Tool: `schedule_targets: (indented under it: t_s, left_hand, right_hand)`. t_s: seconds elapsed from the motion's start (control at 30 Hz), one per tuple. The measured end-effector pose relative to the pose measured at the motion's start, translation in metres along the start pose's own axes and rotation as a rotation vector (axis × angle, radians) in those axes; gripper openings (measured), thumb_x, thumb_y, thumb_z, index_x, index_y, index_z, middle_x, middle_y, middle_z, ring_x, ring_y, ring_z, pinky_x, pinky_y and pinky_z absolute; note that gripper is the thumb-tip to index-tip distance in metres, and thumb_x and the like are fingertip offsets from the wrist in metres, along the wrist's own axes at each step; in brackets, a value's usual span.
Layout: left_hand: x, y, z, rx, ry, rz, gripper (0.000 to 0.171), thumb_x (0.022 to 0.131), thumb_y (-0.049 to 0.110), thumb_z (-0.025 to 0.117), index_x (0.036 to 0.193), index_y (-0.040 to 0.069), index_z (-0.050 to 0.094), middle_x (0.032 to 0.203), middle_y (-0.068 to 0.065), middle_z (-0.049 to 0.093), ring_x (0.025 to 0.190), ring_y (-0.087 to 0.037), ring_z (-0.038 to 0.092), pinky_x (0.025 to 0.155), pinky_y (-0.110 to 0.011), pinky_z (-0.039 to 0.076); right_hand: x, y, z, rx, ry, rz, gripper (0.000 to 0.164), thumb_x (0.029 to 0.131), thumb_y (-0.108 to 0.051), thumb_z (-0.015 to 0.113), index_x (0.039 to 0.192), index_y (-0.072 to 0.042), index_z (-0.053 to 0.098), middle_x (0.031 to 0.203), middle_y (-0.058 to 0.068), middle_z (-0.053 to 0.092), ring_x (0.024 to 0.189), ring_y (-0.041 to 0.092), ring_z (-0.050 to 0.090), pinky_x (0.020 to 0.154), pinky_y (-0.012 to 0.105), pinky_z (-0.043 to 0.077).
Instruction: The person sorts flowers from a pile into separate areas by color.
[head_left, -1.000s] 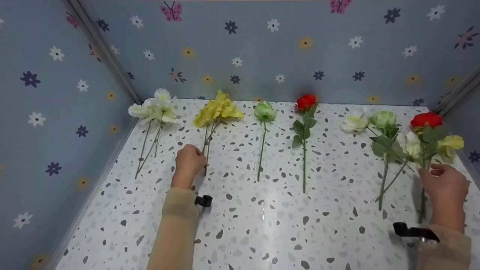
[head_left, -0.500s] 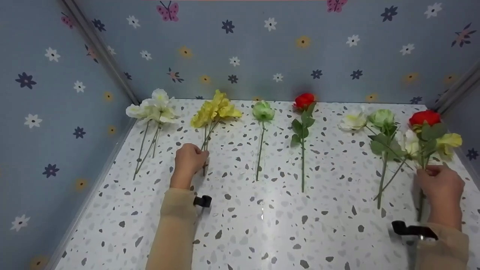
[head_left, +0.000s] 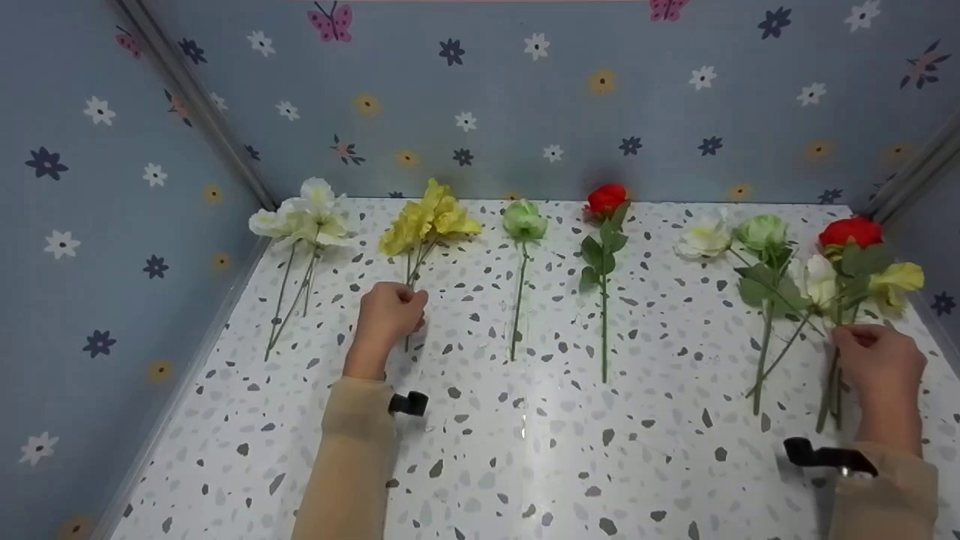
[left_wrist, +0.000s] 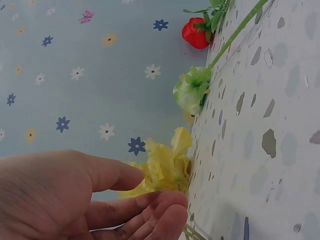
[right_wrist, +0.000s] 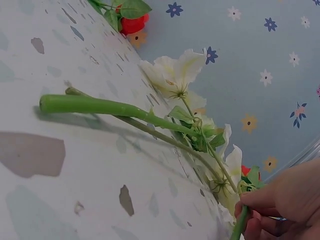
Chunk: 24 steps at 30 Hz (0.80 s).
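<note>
And here on the speckled table (head_left: 465,450), the left hand (head_left: 388,315) is right at the stems of the yellow flowers (head_left: 427,219), fingers loosely curled. The left wrist view shows a clear gap between thumb and fingers, nothing seen pinched there, the stems passing just behind the fingertips.

Over to the right hand (head_left: 879,356), and it's a narrow grip: thumb and fingers pinch a green stem (right_wrist: 241,222), low over the table. That's at the rightmost bunch, where an outer rose (head_left: 850,232), red, tops a tangle with a white bud (head_left: 821,281) and a yellow bloom (head_left: 896,279). Which of these heads the pinched stem carries, I cannot tell.

Just left of that bunch lie a pale green rose (head_left: 762,232) and a white bloom (head_left: 705,238), their stems crossing on the table.

Across the middle, well apart from both hands, a red rose (head_left: 607,199) lies with its leafy stem towards the person, and beside it a green flower (head_left: 524,220) lies the same way. Far left, white flowers (head_left: 319,196) lie in a cluster, stems crossed, heads close to the patterned wall (head_left: 517,82).
</note>
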<state>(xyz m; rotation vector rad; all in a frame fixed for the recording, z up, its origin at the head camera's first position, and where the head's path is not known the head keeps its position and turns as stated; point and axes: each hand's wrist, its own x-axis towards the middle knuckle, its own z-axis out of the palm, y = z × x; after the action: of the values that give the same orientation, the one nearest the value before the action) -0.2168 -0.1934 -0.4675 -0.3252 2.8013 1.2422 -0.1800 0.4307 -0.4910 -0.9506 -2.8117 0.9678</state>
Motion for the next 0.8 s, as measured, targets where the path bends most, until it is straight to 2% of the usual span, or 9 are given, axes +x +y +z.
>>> schedule_targets:
  t_s: [0.17,0.33,0.5,0.57,0.67,0.73,0.8]
  left_hand:
    - [0.000,0.003,0.007,-0.034,0.047,0.023,0.029,0.099,0.030,0.058,0.096,0.006,0.073,0.077,-0.007,0.072,0.069,-0.020,0.068,0.063,-0.036,0.050]
    - [-0.003,0.016,0.018,-0.112,0.177,0.088,0.024,0.098,0.025,0.059,0.107,0.006,0.071,0.097,-0.009,0.073,0.085,-0.024,0.069,0.075,-0.039,0.054]
    - [-0.013,0.037,0.032,-0.204,0.251,0.164,0.025,0.098,0.020,0.059,0.116,0.008,0.071,0.105,-0.007,0.072,0.090,-0.023,0.070,0.079,-0.040,0.056]
    - [-0.019,0.047,0.038,-0.231,0.259,0.203,0.025,0.098,0.019,0.058,0.118,0.008,0.070,0.108,-0.006,0.073,0.091,-0.021,0.071,0.079,-0.038,0.057]
    - [-0.030,0.061,0.050,-0.266,0.241,0.264,0.026,0.098,0.018,0.059,0.120,0.009,0.069,0.112,-0.005,0.072,0.094,-0.017,0.071,0.080,-0.035,0.058]
    - [-0.038,0.070,0.059,-0.291,0.201,0.300,0.026,0.099,0.018,0.059,0.122,0.009,0.068,0.114,-0.004,0.072,0.096,-0.015,0.071,0.080,-0.032,0.058]
    - [-0.048,0.079,0.067,-0.311,0.141,0.328,0.027,0.099,0.018,0.059,0.123,0.010,0.068,0.115,-0.004,0.072,0.096,-0.012,0.070,0.081,-0.030,0.057]
  right_hand:
    - [-0.002,-0.007,-0.005,0.055,0.007,0.038,0.055,0.107,-0.039,0.039,0.148,-0.002,0.048,0.120,0.015,0.056,0.093,0.025,0.055,0.067,0.036,0.047]
    - [-0.007,-0.021,-0.010,0.172,0.054,0.083,0.054,0.106,-0.044,0.042,0.150,-0.013,0.049,0.107,-0.006,0.053,0.083,0.007,0.050,0.070,0.030,0.048]
    - [-0.018,-0.046,-0.011,0.334,0.110,0.024,0.053,0.102,-0.047,0.050,0.145,-0.018,0.055,0.099,-0.017,0.052,0.083,-0.002,0.052,0.071,0.020,0.048]
    - [-0.025,-0.059,-0.011,0.459,0.113,-0.035,0.049,0.099,-0.043,0.056,0.140,-0.016,0.059,0.099,-0.016,0.056,0.084,0.000,0.055,0.070,0.015,0.049]
    - [-0.038,-0.079,-0.007,0.748,0.068,-0.149,0.040,0.096,-0.028,0.066,0.130,-0.006,0.064,0.101,-0.006,0.062,0.085,0.008,0.059,0.067,0.013,0.051]
    - [-0.047,-0.092,0.000,0.931,0.013,-0.230,0.035,0.093,-0.018,0.071,0.123,0.001,0.065,0.102,0.003,0.064,0.086,0.013,0.060,0.066,0.015,0.053]
    - [-0.057,-0.104,0.011,1.045,-0.072,-0.290,0.036,0.092,-0.012,0.072,0.122,0.005,0.063,0.105,0.008,0.064,0.087,0.016,0.061,0.068,0.017,0.054]
